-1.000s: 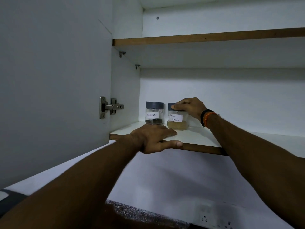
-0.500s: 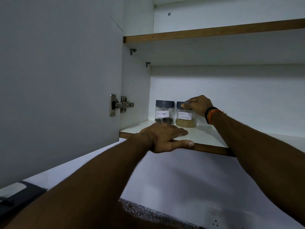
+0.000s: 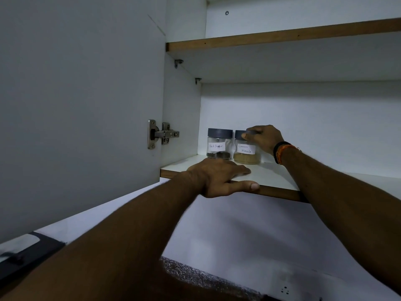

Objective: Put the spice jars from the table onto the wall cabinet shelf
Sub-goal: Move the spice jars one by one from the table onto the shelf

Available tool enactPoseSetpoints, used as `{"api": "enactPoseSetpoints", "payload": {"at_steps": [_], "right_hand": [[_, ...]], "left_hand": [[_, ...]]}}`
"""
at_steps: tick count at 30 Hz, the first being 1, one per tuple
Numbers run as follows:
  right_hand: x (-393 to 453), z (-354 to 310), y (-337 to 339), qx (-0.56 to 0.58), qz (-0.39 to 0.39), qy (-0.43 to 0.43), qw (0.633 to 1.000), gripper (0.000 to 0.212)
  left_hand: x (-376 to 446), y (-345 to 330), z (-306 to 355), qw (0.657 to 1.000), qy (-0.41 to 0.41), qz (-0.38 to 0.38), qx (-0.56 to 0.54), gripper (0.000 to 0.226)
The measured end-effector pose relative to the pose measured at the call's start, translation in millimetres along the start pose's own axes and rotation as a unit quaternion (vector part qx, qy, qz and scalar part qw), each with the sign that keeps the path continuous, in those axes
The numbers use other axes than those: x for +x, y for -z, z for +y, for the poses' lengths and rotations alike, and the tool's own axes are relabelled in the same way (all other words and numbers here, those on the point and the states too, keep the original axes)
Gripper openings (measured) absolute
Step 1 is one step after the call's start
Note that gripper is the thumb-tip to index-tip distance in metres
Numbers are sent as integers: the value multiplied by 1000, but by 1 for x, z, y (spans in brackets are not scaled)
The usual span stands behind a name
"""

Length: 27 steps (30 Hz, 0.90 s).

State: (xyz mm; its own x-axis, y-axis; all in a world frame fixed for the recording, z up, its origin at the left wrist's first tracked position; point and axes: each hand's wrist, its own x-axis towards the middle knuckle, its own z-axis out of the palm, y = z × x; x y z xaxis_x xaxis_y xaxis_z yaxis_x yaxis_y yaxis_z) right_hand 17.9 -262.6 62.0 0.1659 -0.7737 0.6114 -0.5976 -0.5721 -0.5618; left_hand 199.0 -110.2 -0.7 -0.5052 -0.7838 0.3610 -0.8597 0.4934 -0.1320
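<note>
Right hand: the right hand (image 3: pixel 263 139) is curled over the grey lid of the Garam Masala jar (image 3: pixel 246 147) and grips it from the top, probably to set the jar straight on its place.
Left hand: the left hand (image 3: pixel 219 177) lies flat with straight fingers on the front of the shelf (image 3: pixel 280 178), thumb under the edge; I think it steadies the body during the high reach.
Jars: the Garam Masala jar stands upright on the shelf, just beside the Black Pepper jar (image 3: pixel 219 144), both near the back wall and the left corner.
Edges: both jars are well back from the brown front edge, so falling seems unlikely.
Open room: the shelf to the right of the jars is free for more jars; the upper shelf (image 3: pixel 282 38) leaves space above the lids.
Door: the cabinet door (image 3: pixel 76 105) stands open at the left.
</note>
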Motion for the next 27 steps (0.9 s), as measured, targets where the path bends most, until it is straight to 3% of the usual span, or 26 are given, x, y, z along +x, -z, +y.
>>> {"api": "enactPoseSetpoints", "payload": {"at_steps": [4,9,14,18,23,27], "right_hand": [[-12,-6,4,2,36,-11,999,55],[-37,-13,13,-31,91,1,995,41],[-72,-23,23,-26,65,-8,997,26],[-109,-33,41,-65,2,-52,997,41],[-163,-41,60,-81,25,-45,995,41],[-214,-42,62,-99,64,25,993,32]], "left_hand": [[1,-1,-2,1000,1,-2,2,78],[1,1,-2,1000,9,-20,-12,78],[0,4,2,996,35,-63,-51,78],[-5,5,9,993,67,-62,-79,80],[-14,0,28,993,107,-11,-43,67],[-25,-10,52,994,92,60,24,49]]}}
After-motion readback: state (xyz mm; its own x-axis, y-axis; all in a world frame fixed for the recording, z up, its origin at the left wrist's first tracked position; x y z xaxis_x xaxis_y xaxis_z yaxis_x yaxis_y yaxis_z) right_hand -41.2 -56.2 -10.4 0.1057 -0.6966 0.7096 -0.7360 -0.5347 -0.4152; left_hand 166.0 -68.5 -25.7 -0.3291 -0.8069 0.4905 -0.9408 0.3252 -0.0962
